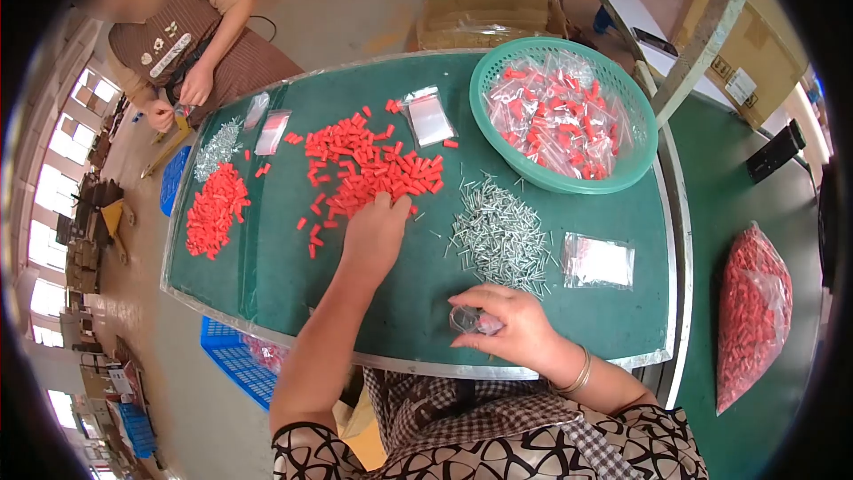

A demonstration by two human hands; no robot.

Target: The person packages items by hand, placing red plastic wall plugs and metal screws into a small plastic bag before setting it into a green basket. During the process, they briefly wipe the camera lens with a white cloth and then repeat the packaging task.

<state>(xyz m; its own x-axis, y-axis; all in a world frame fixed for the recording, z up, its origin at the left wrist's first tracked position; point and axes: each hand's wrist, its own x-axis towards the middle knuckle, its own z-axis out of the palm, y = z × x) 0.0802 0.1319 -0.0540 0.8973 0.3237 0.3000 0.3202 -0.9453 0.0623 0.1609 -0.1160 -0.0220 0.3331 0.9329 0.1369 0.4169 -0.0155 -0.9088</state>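
Note:
My left hand (375, 233) reaches to the near edge of a loose pile of red plastic wall plugs (360, 160). Its fingers are curled down among the plugs, and what lies between the fingertips is hidden. Close to the table's front edge, my right hand (506, 327) is closed on a small clear plastic bag (466, 318), with the bag's mouth toward the left. Whatever the bag contains is mostly covered by the fingers. A heap of silver screws (502, 236) lies just beyond my right hand, and a stack of flat clear bags (600, 261) lies to its right.
A green basket (569, 180) of filled bags stands at the back right. Another stack of bags (429, 118) lies behind the plugs. More red plugs (216, 209) and screws (218, 149) are at the left, near a co-worker (200, 31). A large sack of plugs (753, 320) lies right.

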